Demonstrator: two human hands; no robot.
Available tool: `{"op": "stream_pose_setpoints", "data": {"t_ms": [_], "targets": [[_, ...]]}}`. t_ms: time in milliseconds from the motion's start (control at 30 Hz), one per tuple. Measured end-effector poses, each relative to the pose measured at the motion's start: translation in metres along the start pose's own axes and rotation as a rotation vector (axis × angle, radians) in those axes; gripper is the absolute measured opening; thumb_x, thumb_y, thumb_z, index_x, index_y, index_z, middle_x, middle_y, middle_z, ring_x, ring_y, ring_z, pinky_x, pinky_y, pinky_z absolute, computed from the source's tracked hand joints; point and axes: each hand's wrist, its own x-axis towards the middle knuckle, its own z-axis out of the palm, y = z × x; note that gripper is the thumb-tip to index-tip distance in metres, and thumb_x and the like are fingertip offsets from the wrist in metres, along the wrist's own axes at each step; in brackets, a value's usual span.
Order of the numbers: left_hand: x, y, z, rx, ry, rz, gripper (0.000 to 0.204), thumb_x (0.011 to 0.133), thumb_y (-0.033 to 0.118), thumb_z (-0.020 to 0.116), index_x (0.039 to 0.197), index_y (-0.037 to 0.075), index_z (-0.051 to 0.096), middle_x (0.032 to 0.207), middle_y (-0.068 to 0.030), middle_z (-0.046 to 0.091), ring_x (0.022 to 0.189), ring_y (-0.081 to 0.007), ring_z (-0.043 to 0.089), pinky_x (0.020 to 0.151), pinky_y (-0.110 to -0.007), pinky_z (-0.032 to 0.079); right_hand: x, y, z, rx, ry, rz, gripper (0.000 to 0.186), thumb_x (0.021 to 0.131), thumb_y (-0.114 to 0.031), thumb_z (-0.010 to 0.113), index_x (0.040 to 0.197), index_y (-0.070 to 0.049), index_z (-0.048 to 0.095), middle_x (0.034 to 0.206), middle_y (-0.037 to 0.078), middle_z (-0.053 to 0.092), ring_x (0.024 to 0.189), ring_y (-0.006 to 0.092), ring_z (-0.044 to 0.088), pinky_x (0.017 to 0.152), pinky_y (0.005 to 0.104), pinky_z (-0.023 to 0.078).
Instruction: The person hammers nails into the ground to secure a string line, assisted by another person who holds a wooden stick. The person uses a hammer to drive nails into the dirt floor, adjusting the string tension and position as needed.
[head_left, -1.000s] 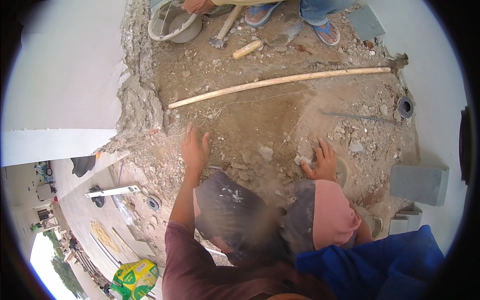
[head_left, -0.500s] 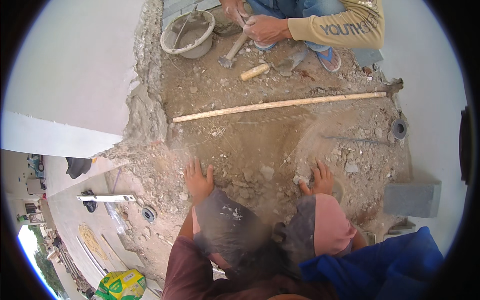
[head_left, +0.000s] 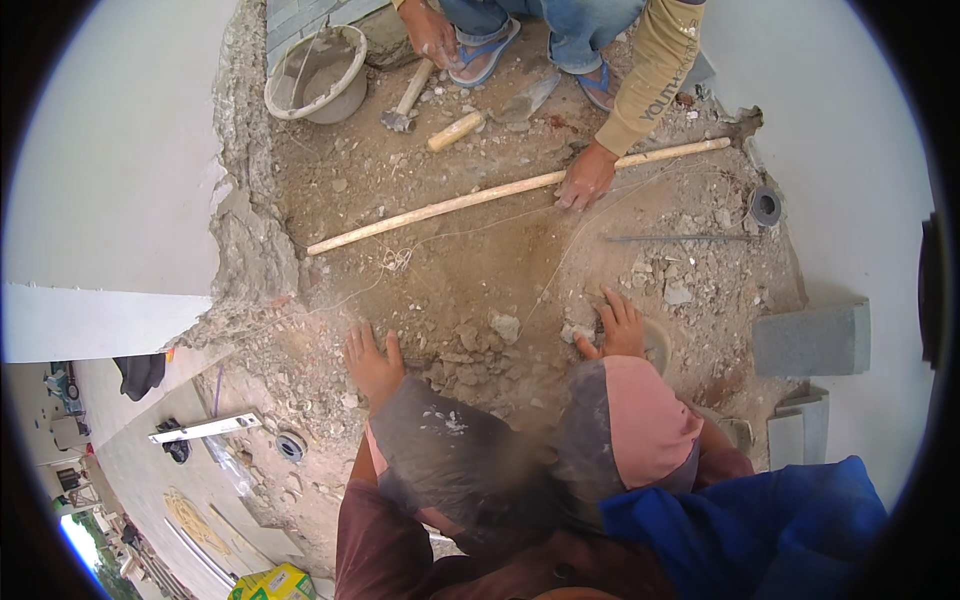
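My left hand (head_left: pixel 374 367) lies open on the rubble-strewn dirt, palm down, fingers spread. My right hand (head_left: pixel 620 326) is open too, fingers apart; a pale chunk of stone (head_left: pixel 576 331) sits at its thumb, and whether they touch I cannot tell. Small broken stones (head_left: pixel 465 360) fill the ground between my hands. Beyond them a long wooden stick (head_left: pixel 440 208) lies slantwise across the dirt. A co-worker's hand (head_left: pixel 588 177) reaches down to this stick, while that person's other hand (head_left: pixel 430 38) is by the handle of a hammer (head_left: pixel 402 112).
A bucket (head_left: pixel 342 95) stands far left, near a wooden-handled trowel (head_left: pixel 525 102). Thin string (head_left: pixel 398 259) trails over the dirt. On the right are a grey roll (head_left: pixel 765 206), a thin rod (head_left: pixel 680 238) and grey blocks (head_left: pixel 812 340). A level (head_left: pixel 205 427) lies left.
The co-worker's hands, together above the hammer before, have parted; one has come down to the wooden stick. My view has shifted slightly. My hands stay resting on the ground.
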Motion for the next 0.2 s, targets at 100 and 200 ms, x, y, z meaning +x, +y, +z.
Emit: {"op": "stream_pose_setpoints", "data": {"t_ms": [100, 200], "targets": [[0.0008, 0.0005, -0.001, -0.01, 0.003, 0.007, 0.063, 0.1, 0.047, 0.06, 0.143, 0.001, 0.06, 0.152, -0.0248, 0.054, 0.145, -0.0431, 0.045, 0.123, -0.054, 0.029, -0.0006, -0.0017, 0.0011, 0.005, 0.011, -0.001, 0.063, 0.084, -0.048, 0.076, 0.127, -0.003, 0.063, 0.153, 0.018, 0.049, 0.138, 0.0425, 0.047, 0.109, 0.0555, 0.039], [0.0003, 0.0032, -0.0016, -0.019, -0.007, 0.01, 0.063, 0.1, 0.047, 0.061, 0.144, 0.001, 0.06, 0.153, -0.0245, 0.054, 0.146, -0.0427, 0.045, 0.123, -0.054, 0.029, 0.0024, -0.0087, -0.0044, 0.009, 0.026, 0.015, 0.06, 0.079, -0.04, 0.077, 0.125, -0.003, 0.064, 0.152, 0.017, 0.052, 0.136, 0.0442, 0.049, 0.11, 0.0544, 0.039]]}}
